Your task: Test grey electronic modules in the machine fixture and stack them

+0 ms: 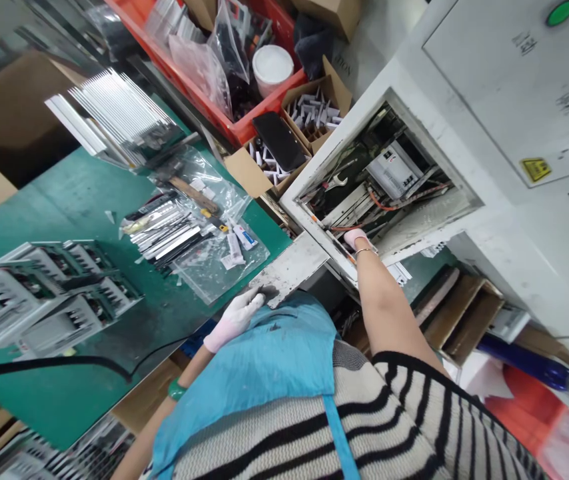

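Observation:
My left hand [234,321], in a white and pink glove, is at the near end of a worn, pale metal plate [297,267]. Its fingers are pressed together beside a small dark patch, and what they grip is too small to name. Through the opening of a white machine cabinet [394,90] reaches my right hand [358,240], gloved too, at the lower left corner of the frame; its fingertips are hidden. Inside the cabinet are a white boxed unit [395,170], orange cables [382,202] and a wrench [336,182].
A green table [84,200] on the left holds metal fins [124,113], silver strips [164,230], a hammer [194,193] and several white housed units [64,327]. Behind stand a red crate [189,73] and a carton of small white parts [314,110] beside a black phone-like object [278,140].

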`<state>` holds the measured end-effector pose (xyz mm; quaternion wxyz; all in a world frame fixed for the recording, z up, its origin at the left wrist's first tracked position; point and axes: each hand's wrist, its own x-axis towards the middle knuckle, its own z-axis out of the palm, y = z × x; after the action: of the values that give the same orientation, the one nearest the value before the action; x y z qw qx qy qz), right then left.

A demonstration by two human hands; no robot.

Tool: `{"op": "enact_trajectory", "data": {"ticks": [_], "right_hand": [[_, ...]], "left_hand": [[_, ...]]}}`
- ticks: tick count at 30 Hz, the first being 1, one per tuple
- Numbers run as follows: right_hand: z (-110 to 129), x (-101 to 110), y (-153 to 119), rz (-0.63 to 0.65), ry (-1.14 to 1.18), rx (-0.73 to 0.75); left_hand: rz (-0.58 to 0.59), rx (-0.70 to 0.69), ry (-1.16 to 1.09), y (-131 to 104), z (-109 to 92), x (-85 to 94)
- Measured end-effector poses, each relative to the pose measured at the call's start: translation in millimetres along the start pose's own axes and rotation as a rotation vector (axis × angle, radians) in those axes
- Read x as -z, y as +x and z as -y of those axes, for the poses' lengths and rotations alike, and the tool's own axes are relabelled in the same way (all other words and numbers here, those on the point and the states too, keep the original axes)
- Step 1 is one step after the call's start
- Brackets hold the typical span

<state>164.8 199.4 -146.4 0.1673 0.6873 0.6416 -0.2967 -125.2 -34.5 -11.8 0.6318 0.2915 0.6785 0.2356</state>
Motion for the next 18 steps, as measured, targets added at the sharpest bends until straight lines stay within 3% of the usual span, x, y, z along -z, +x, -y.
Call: {"op": "enact_trajectory", "data": {"ticks": [3, 5, 8, 10, 14, 18], "right_hand": [[-5, 18, -13, 0.041, -0.027, -0.145], [-8, 33, -25, -0.011, -0.038, -0.166], [-12, 52, -49, -0.097, 0.037, -0.066], [-12, 58, -64, -0.083, 0.131, 0.058], [-12, 47, -85, -0.006, 0.137, 0.241], [-14, 26, -93, -0.014, 0.077, 0.283]], "left_hand": [[0.001, -0.003, -0.004, 0, 1, 1.0], [0.014, -0.013, -0.004, 0, 3, 1.0], [0.035, -0.037, -0.004, 1, 5, 0.5], [0.061, -0.05, -0.009, 1, 5, 0.3], [0.081, -0.05, 0.044, 0, 4, 2.4], [0.032, -0.048, 0.14, -1, 11, 5.6]]}}
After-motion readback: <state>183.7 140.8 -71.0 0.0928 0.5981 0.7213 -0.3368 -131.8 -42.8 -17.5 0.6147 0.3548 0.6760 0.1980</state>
